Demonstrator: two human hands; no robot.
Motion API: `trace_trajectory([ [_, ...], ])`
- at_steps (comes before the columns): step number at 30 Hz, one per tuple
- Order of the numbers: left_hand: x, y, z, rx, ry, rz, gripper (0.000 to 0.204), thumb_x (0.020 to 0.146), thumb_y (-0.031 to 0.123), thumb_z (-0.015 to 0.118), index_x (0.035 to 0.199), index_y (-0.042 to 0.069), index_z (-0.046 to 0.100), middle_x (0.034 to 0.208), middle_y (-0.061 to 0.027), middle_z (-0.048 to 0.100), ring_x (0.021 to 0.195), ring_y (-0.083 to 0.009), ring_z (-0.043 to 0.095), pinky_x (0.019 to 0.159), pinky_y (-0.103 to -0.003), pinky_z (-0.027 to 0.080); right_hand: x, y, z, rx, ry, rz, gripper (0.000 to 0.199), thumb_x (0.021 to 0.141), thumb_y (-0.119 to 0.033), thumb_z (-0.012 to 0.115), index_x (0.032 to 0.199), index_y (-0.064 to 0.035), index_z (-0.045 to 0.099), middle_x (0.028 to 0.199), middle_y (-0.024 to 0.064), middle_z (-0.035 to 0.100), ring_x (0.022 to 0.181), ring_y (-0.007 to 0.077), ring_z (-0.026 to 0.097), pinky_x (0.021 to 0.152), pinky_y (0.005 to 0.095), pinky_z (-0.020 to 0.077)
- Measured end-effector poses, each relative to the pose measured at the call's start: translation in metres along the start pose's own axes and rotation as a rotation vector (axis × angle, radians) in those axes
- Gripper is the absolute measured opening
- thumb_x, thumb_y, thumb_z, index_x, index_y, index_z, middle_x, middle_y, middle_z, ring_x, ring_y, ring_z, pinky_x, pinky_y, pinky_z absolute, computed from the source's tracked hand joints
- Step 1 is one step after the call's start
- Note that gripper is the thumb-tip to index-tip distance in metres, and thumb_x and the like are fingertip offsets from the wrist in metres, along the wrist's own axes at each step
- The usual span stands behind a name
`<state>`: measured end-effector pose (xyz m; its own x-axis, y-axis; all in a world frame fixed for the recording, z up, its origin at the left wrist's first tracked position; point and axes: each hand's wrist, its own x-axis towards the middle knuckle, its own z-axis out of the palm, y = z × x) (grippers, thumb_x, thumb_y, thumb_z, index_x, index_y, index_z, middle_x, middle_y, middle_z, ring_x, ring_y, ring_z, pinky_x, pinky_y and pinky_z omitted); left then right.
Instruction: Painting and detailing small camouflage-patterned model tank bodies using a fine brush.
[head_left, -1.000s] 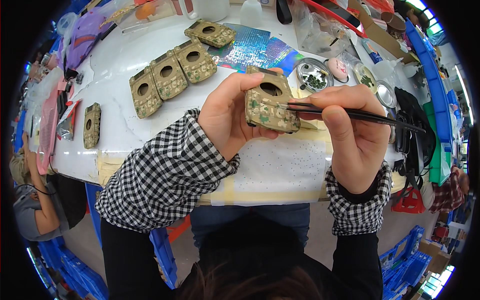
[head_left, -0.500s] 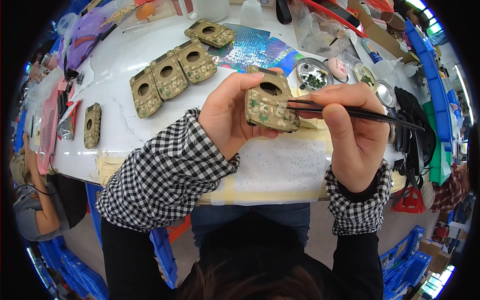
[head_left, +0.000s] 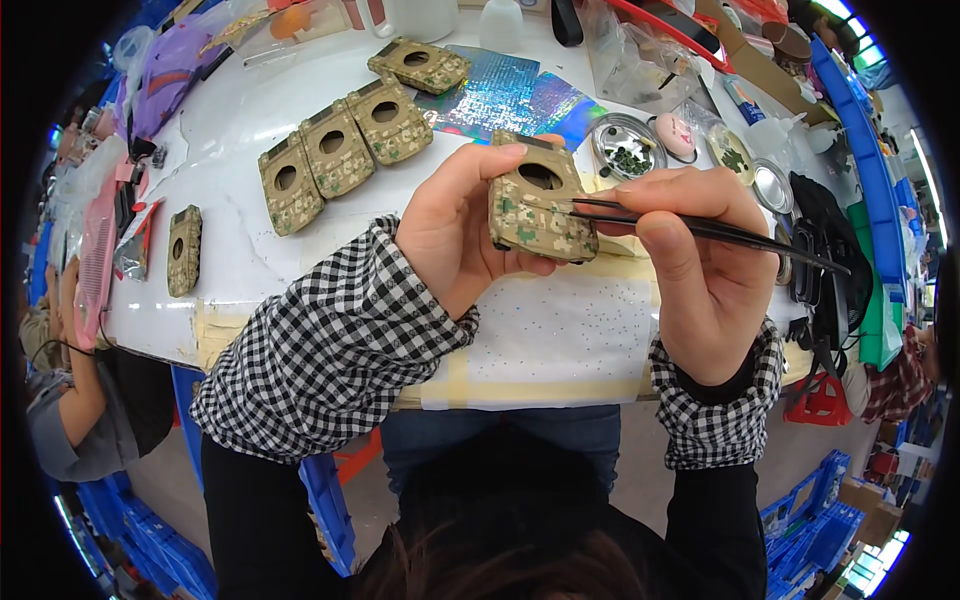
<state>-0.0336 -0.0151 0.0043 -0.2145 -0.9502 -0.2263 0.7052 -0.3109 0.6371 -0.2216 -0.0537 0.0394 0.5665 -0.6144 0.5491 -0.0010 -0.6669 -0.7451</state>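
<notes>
1. The left hand [head_left: 455,235] grasps a tan, rectangular camouflage-patterned case with a round hole [head_left: 535,205], thumb along its near-left edge and fingers wrapped over its far edge, holding it above the white round-edged worktable [head_left: 250,250].
2. The right hand [head_left: 700,270] pinches a pair of thin black tweezers [head_left: 700,225]; their tips touch the held case on its right side, just below the round hole, and their back end points away from the case to the right.
3. Both forearms wear black-and-white checked sleeves [head_left: 330,350].
4. Beyond the held case, to its left, 3 matching camouflage cases [head_left: 335,150] lie side by side in a slanted row on the table.
5. A 4th matching case [head_left: 420,65] lies farther beyond the held case, next to a shiny blue holographic sheet [head_left: 505,95].
6. A 5th matching case [head_left: 183,250] lies well to the left of the held case, near the table's left edge.
7. Just beyond and right of the held case stands a small round metal dish holding dark green bits [head_left: 628,152].
8. Beneath the held case, a pale sheet dotted with tiny specks [head_left: 560,335] is taped flat near the table's front edge.
</notes>
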Motion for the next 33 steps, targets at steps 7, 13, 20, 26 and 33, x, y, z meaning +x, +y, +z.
trace_trajectory([
  [7,-0.001,0.0,0.003,0.018,0.016,0.003,0.046,0.091,0.033,0.038,0.125,0.002,0.049,0.099,-0.0114,0.065,0.079,-0.0203,0.063,0.063,-0.033,0.052,0.002,0.002,0.004,0.051,0.07,-0.076,0.012,0.083,-0.003,0.065,0.094,0.0039,0.064,0.086,0.0077,0.063,0.076,0.0132,0.057,0.068,0.0238,0.045],
  [13,0.001,-0.001,0.0,-0.012,-0.022,0.0,0.047,0.091,0.033,0.038,0.125,0.002,0.049,0.099,-0.0115,0.065,0.08,-0.0205,0.064,0.064,-0.033,0.053,0.001,0.001,0.001,0.006,0.025,-0.095,0.014,0.083,-0.004,0.065,0.093,0.0044,0.061,0.088,0.013,0.063,0.08,0.0193,0.061,0.073,0.0279,0.0473],
  [20,0.002,-0.002,0.0,0.017,-0.005,0.005,0.048,0.091,0.032,0.04,0.127,0.002,0.048,0.11,-0.0134,0.061,0.095,-0.0224,0.062,0.079,-0.037,0.053,-0.001,-0.005,0.0,-0.165,-0.036,-0.185,0.021,0.086,-0.014,0.064,0.095,0.003,0.058,0.094,0.0198,0.064,0.088,0.0252,0.063,0.079,0.0333,0.0493],
  [26,0.001,-0.001,-0.001,0.012,-0.013,-0.003,0.048,0.091,0.032,0.041,0.126,0.002,0.048,0.112,-0.0133,0.06,0.098,-0.022,0.061,0.083,-0.037,0.052,0.0,-0.003,0.001,-0.254,-0.039,-0.265,0.025,0.084,-0.022,0.066,0.097,-0.0011,0.06,0.092,0.0186,0.065,0.083,0.0259,0.065,0.071,0.0318,0.0522],
  [33,0.0,0.0,-0.001,-0.001,-0.02,-0.013,0.047,0.09,0.032,0.041,0.126,0.003,0.049,0.109,-0.012,0.062,0.095,-0.0209,0.062,0.082,-0.036,0.051,-0.002,-0.005,0.002,-0.404,-0.035,-0.414,0.03,0.083,-0.029,0.065,0.098,-0.0035,0.059,0.095,0.0189,0.066,0.079,0.0257,0.067,0.066,0.0307,0.0539],
])
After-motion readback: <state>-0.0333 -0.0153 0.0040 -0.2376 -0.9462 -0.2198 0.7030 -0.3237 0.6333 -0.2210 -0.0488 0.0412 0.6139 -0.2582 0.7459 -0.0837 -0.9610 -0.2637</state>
